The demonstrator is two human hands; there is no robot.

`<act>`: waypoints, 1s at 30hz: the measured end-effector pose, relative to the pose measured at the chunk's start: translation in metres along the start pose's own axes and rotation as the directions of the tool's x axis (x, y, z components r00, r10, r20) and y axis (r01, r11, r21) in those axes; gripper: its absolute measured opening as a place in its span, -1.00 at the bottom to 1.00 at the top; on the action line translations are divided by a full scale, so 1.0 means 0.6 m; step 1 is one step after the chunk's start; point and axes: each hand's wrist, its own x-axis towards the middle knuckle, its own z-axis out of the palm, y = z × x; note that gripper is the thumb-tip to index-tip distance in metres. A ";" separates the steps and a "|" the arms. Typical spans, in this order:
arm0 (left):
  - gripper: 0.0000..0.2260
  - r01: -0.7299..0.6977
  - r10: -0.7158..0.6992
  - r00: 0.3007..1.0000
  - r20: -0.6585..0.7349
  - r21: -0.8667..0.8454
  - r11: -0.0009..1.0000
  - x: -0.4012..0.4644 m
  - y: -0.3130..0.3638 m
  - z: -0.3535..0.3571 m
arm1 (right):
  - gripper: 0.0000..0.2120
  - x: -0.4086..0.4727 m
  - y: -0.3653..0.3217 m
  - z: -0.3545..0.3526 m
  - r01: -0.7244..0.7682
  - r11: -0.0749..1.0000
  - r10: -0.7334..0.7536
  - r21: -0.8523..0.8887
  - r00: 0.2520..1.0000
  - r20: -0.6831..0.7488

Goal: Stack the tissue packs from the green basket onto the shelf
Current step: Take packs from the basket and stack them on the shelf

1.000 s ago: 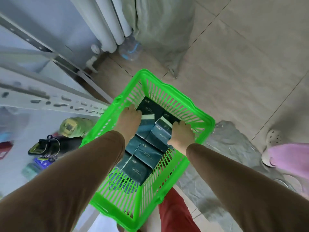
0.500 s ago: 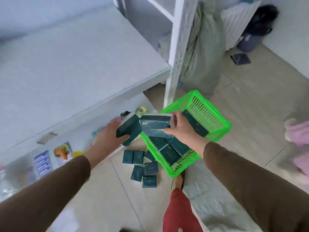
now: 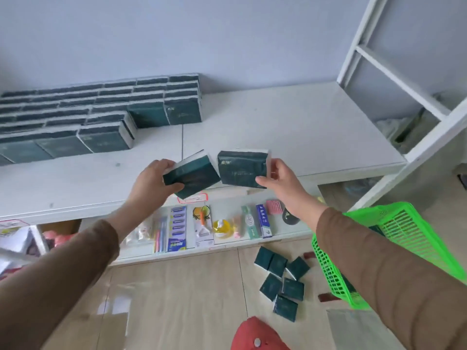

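Observation:
My left hand (image 3: 151, 184) grips a dark green tissue pack (image 3: 194, 174), tilted, above the front edge of the white shelf (image 3: 290, 127). My right hand (image 3: 280, 179) holds a second tissue pack (image 3: 241, 169) beside it, roughly level. Stacked rows of the same packs (image 3: 101, 112) fill the shelf's back left against the wall. The green basket (image 3: 401, 246) stands on the floor at lower right, partly hidden by my right sleeve. Several loose packs (image 3: 283, 279) lie on the floor beside it.
A lower shelf (image 3: 290, 236) under the white one holds toothbrushes, toothpaste boxes (image 3: 262, 221) and small goods. A white slotted upright post (image 3: 417, 150) rises at the right. The right half of the top shelf is bare. A red knee (image 3: 255, 335) shows at the bottom.
Both hands have lifted out of the basket, each with a pack, and risen to the shelf front. My view has swung from the basket up to the shelf.

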 end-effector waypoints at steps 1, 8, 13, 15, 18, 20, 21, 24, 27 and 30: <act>-0.60 0.009 -0.009 1.000 -0.014 0.001 1.000 0.016 -0.016 -0.015 | -0.62 0.020 -0.009 0.022 0.002 1.000 -0.002 0.005 1.000 -0.003; -0.55 -0.011 0.016 0.999 -0.036 0.133 0.991 0.181 -0.108 -0.078 | -0.66 0.182 -0.046 0.131 0.100 0.995 -0.101 -0.028 0.994 -0.031; -0.58 -0.077 0.090 0.996 -0.027 0.299 0.951 0.311 -0.146 -0.097 | -0.71 0.308 -0.050 0.169 0.120 0.987 -0.124 -0.104 0.992 -0.032; -0.56 -0.128 0.149 0.989 -0.017 0.424 0.897 0.356 -0.157 -0.100 | -0.73 0.352 -0.055 0.180 0.119 0.982 -0.123 -0.146 0.992 -0.021; -0.55 -0.175 0.206 0.979 0.003 0.535 0.827 0.408 -0.175 -0.107 | -0.73 0.403 -0.059 0.201 0.123 0.973 -0.125 -0.194 0.992 0.000; -0.56 -0.201 0.232 0.972 0.023 0.587 0.784 0.431 -0.190 -0.112 | -0.71 0.430 -0.058 0.218 0.121 0.966 -0.122 -0.227 0.993 0.011; -0.57 -0.211 0.244 0.969 0.029 0.605 0.768 0.439 -0.198 -0.115 | -0.70 0.441 -0.057 0.227 0.116 0.965 -0.115 -0.234 0.993 0.016; -0.55 -0.227 0.255 0.966 0.054 0.654 0.722 0.451 -0.223 -0.119 | -0.68 0.460 -0.052 0.259 0.073 0.970 -0.072 -0.230 0.997 0.013; -0.52 -0.229 0.241 0.967 0.079 0.678 0.698 0.450 -0.245 -0.116 | -0.67 0.467 -0.050 0.288 0.032 0.977 -0.037 -0.212 0.999 -0.017; -0.48 -0.229 0.259 0.964 0.055 0.663 0.713 0.453 -0.256 -0.116 | -0.60 0.467 -0.054 0.314 -0.004 0.991 -0.019 -0.131 0.985 -0.172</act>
